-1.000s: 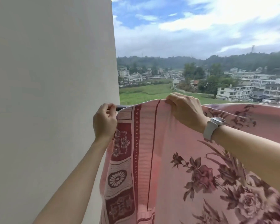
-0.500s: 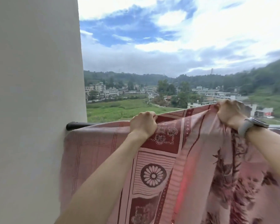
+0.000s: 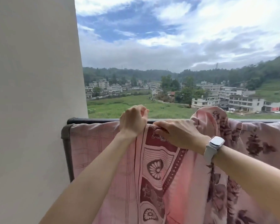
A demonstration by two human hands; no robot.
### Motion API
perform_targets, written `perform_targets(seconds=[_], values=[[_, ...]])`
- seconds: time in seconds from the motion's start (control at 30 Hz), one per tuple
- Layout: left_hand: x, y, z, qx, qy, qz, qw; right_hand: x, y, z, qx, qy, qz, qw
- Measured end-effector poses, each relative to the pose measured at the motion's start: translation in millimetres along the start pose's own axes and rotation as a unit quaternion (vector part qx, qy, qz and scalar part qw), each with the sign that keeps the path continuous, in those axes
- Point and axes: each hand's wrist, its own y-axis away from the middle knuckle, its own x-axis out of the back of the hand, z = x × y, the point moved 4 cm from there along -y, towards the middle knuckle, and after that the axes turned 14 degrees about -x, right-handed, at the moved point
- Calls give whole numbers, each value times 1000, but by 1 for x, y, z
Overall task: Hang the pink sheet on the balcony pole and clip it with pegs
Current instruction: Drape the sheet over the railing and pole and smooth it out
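Observation:
The pink sheet point(image 3: 103, 151), patterned with dark red flowers and borders, hangs over the dark balcony pole point(image 3: 94, 121). Its thin back layer drapes flat at the left; a bunched fold point(image 3: 217, 120) rises above the pole at the right. My left hand point(image 3: 132, 122) grips the sheet's top edge at the pole, fingers curled. My right hand point(image 3: 176, 133), with a white watch on its wrist, pinches the sheet's red-bordered edge just to the right of the left hand. No pegs are in view.
A plain white wall point(image 3: 34, 94) fills the left, right up to the pole's end. A dark upright frame post point(image 3: 67, 151) runs down beside the wall. Beyond the pole lie fields, buildings and hills far below.
My right hand has moved left along the pole to meet my left hand. The bunched fold it held now stands free at the right. More bare pole shows at the left.

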Motion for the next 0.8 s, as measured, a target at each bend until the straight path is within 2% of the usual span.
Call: perform_targets(seconds=[0.07,0.17,0.3,0.37,0.43,0.5,0.53,0.6,0.63,0.73,0.8], values=[[24,21,-26,-25,-31,-29,999,0,-4,0,-6,-25,-4,1000],[59,48,-68,-38,-49,-144,988,4,-13,-2,-38,-84,-20,996],[88,55,-105,10,-20,-180,983,21,-41,-10,-91,-66,14,994],[94,47,-113,22,-30,-158,987,30,-58,-13,-133,-43,52,989],[102,31,-115,23,-111,-67,991,39,-75,-17,-185,-10,100,978],[111,9,-109,18,-217,37,975,47,-90,-18,-250,-1,153,956],[111,1,-105,21,-253,62,965,47,-95,-16,-286,-9,156,945],[103,-3,-95,12,-259,79,962,38,-96,-13,-329,-7,107,938],[93,2,-90,-10,-226,65,972,28,-95,-12,-328,10,66,942],[59,45,-77,-94,-93,-64,989,6,-80,-11,-315,81,-14,945],[56,66,-81,-141,-106,-103,979,1,-73,-10,-303,80,-47,948]])
